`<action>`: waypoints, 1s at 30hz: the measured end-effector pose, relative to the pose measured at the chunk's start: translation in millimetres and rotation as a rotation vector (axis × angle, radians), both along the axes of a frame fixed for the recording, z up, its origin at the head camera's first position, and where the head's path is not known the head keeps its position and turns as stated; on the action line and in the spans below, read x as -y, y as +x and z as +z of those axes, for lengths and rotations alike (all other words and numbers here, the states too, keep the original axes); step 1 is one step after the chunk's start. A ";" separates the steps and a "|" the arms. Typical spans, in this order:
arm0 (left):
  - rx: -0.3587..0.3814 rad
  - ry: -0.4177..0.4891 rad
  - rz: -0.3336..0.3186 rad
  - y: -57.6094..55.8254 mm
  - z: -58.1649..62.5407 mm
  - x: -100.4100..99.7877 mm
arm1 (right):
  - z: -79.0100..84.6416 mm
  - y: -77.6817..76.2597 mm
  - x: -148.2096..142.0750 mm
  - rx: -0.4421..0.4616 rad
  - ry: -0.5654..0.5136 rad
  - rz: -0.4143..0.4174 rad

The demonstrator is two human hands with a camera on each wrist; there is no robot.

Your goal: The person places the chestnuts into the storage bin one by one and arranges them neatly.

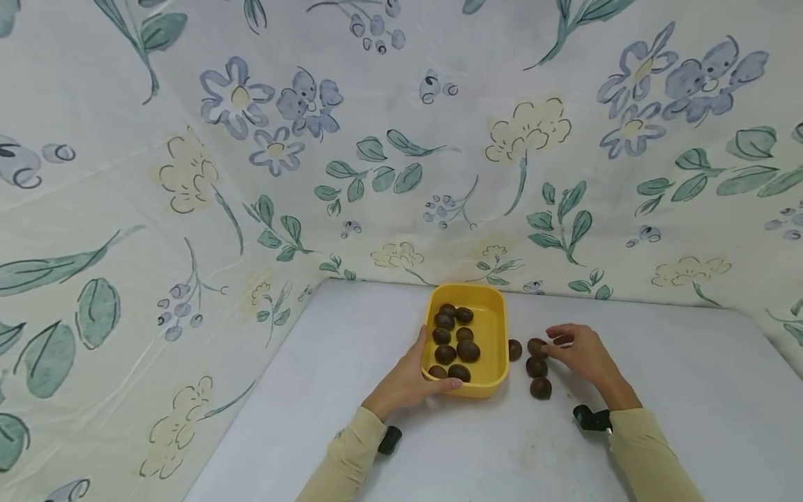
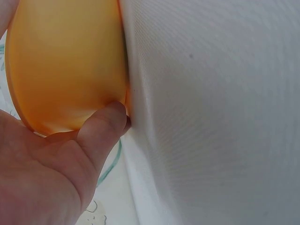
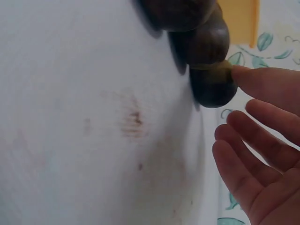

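Observation:
My left hand (image 1: pixel 408 380) grips the yellow plastic tray (image 1: pixel 492 341) by its left side and near corner, the thumb at the near rim. Inside the tray lie several dark brown round fruits (image 1: pixel 468 351), mostly toward its left. Right of it, three more stand in a short column on the table. With fingers loosely bent and spread, my right hand (image 1: pixel 583 352) is at the farthest one (image 1: pixel 537 347); in the right wrist view one fingertip touches that dark fruit (image 3: pixel 213 86). Another fruit (image 1: pixel 515 350) sits against the tray's right wall, partly hidden by it.
The white table (image 1: pixel 690 390) ends at a floral-patterned sheet (image 1: pixel 464 174) behind and at the left. Brownish smudges (image 3: pixel 133 119) mark the tabletop near the column. A dark green-black strap piece (image 1: pixel 590 418) shows at the right wrist, another dark piece (image 1: pixel 389 440) by the left.

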State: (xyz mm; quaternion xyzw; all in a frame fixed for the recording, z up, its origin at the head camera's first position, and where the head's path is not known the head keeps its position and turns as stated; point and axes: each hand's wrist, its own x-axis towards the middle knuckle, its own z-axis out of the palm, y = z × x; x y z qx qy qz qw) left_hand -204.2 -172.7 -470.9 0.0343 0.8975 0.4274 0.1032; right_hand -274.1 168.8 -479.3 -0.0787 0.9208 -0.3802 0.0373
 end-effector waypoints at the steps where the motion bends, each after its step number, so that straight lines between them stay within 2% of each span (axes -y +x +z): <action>1: -0.002 0.004 -0.003 -0.3 -0.4 0.1 | -1.1 -0.1 0.0 0.002 0.001 0.003; 15: -0.004 -0.003 0.002 -0.8 -0.2 -0.5 | -7.2 -3.7 6.3 0.034 0.049 -0.004; 23: -0.024 0.002 -0.010 -1.7 -0.9 -0.1 | -5.1 -1.8 6.4 0.032 0.018 0.025; 30: -0.032 0.004 -0.014 -1.8 -2.0 0.2 | -4.1 -1.1 6.6 0.042 0.017 0.017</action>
